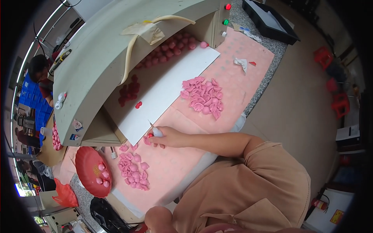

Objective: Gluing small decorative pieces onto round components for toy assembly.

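The right hand (171, 138) grips a small white bottle (157, 132), fingers clamped around it, nozzle at the white sheet (171, 83) edge, beside a pink piece (147, 139). The left hand is out of view. 2 pink piles (203, 97) lie on the pink mat (237, 77).

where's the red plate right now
In the head view the red plate sits at lower left, on the table edge, left of the smaller pink pile.

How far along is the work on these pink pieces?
Done, apparently: red pieces lie on the white board under the hood. In hand: one hand holds a small white applicator bottle against a piece at the board's near edge. Left: two pink piles, plus a few on the red plate.
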`<state>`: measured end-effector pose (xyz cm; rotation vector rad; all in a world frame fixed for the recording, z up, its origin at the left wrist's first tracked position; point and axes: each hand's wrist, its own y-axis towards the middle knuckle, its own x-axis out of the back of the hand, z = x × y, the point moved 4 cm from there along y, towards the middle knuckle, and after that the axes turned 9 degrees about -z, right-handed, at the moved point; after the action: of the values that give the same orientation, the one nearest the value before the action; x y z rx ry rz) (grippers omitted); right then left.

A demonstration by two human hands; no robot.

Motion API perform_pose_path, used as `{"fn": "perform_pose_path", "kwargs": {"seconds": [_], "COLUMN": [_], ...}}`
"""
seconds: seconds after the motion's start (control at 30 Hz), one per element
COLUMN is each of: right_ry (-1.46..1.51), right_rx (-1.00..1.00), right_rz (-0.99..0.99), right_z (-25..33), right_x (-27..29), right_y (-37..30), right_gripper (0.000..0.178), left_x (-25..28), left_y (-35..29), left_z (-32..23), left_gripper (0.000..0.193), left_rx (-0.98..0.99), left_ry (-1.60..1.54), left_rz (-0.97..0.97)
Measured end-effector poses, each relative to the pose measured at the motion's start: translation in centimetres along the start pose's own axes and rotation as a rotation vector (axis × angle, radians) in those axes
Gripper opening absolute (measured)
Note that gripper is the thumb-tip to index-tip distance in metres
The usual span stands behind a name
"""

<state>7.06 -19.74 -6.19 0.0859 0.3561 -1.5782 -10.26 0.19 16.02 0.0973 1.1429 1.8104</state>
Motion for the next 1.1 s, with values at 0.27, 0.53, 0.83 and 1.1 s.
{"fn": "perform_pose_path", "kwargs": {"seconds": [0.27, 0.53, 0.83, 1.1], "right_ry": [-0.059, 0.069, -0.01, 0.104], "right_rx": [-0.015, 0.086, 0.105, -0.08], "right_rz": [-0.006, -0.117, -0.183, -0.032], "right_z": [0.0, -0.8, 1.1, 0.5], "right_x": [0.0, 0.4, -0.5, -1.0], "right_y": [-1.2, 0.2, 0.5, -0.7], "right_gripper": [0.029, 0.03, 0.016, 0.01], "left_x": [1.3, -4.6, -9.0, -6.9], "left_y": [-4.2, -10.3, -24.8, -24.6], "left_z": [-0.9, -0.9, -3.0, -3.5], "left_gripper": [0.049, 0.021, 0.019, 0.023], "left_rx": [0.046, 0.781, 1.075, 1.26], "left_ry": [0.121, -0.249, -0.182, -0.389], "left_rz": [0.278, 0.574, 1.305, 1.065]}}
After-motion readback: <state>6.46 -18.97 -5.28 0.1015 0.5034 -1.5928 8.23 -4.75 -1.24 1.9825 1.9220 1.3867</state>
